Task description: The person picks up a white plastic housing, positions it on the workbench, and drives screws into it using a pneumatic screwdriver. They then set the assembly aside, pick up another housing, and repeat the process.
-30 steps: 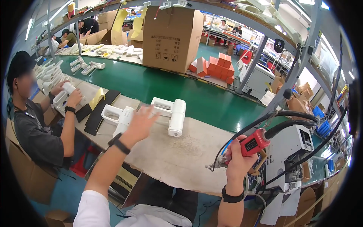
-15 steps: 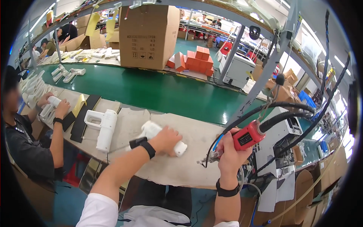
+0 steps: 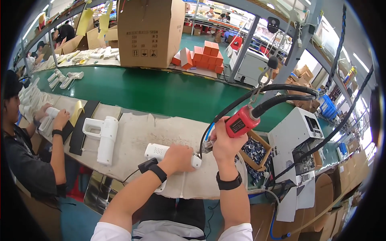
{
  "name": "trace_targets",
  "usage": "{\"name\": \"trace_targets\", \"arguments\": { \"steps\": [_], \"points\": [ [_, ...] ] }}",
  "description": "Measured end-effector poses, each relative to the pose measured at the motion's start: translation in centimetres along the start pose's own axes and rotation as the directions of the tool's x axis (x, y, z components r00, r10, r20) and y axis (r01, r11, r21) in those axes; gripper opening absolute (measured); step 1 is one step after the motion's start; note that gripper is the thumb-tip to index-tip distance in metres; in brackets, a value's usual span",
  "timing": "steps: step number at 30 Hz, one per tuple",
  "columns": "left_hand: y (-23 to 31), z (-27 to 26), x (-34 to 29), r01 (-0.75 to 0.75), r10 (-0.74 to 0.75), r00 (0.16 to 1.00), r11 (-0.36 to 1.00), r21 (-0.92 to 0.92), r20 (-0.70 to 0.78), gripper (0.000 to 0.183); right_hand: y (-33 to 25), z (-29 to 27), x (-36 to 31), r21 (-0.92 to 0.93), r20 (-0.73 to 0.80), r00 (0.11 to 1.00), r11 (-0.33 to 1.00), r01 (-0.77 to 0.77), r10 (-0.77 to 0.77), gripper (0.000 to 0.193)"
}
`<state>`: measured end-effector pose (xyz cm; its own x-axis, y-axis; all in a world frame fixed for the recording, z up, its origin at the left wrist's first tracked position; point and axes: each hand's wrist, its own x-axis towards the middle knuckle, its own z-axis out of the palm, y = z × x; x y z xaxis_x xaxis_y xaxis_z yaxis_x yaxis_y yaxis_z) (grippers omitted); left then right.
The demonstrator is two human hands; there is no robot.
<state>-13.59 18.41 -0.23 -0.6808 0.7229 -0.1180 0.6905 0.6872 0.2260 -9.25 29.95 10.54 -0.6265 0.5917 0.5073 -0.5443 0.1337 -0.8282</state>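
My left hand (image 3: 179, 158) is wrapped round a white, gun-shaped plastic housing (image 3: 156, 151) lying on its side on the worktable, its perforated end to the left. Part of its handle shows below my wrist. In my right hand (image 3: 228, 148) is a red powered screwdriver (image 3: 240, 121), gripped by its body and hung from above on a hook. The driver's lower end is at the housing's right end; my fingers and a black cable partly hide the tip, so I cannot tell whether it touches. A second white housing (image 3: 107, 140) lies to the left, handle leftward.
A cardboard tray of small dark parts (image 3: 257, 148) sits right of my right hand, beside a white machine (image 3: 297, 130). A green conveyor belt (image 3: 161, 94) runs beyond the table (image 3: 132, 132). At left, a co-worker's hands (image 3: 60, 118) hold a white part near black strips (image 3: 85, 126).
My right hand has brought the screwdriver up and left to the housing's right end. The housing, blurred before, now lies steadier and more level under my left hand. The parts tray has come into sight.
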Motion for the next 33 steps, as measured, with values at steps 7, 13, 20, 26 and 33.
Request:
{"name": "trace_targets", "arguments": {
  "steps": [7, 13, 20, 26, 33],
  "points": [
    [-0.2, -0.2, -0.4, -0.005, 0.005, 1.0, 1.0, -0.009, -0.015, 0.061, 3.0, 0.2, -0.3, -0.013, -0.017, 1.0, 1.0, 0.014, -0.014, 0.007],
    [0.6, -1.6, -1.2, 0.031, -0.032, 0.999, 0.998, -0.056, -0.02, 0.062, 4.5, 0.3, -0.7, -0.151, 0.058, 0.998, 0.987, 0.048, -0.039, 0.008],
    [-0.1, 0.7, 0.1, 0.046, -0.046, 0.997, 0.999, 0.005, -0.058, 0.058, -5.6, -0.1, -0.2, -0.015, 0.013, 1.0, 1.0, 0.026, -0.026, 0.009],
    [-0.1, 1.5, -0.1, 0.031, -0.026, 0.994, 0.998, 0.045, -0.107, 0.058, -5.3, -1.2, -1.1, -0.027, 0.035, 0.998, 0.998, 0.054, -0.053, 0.009],
    [-0.2, 2.3, 0.2, -0.004, 0.016, 0.985, 0.997, 0.075, -0.169, 0.056, -4.2, -1.6, -0.7, 0.009, 0.073, 0.995, 0.998, 0.069, -0.069, 0.014]
  ]
}}
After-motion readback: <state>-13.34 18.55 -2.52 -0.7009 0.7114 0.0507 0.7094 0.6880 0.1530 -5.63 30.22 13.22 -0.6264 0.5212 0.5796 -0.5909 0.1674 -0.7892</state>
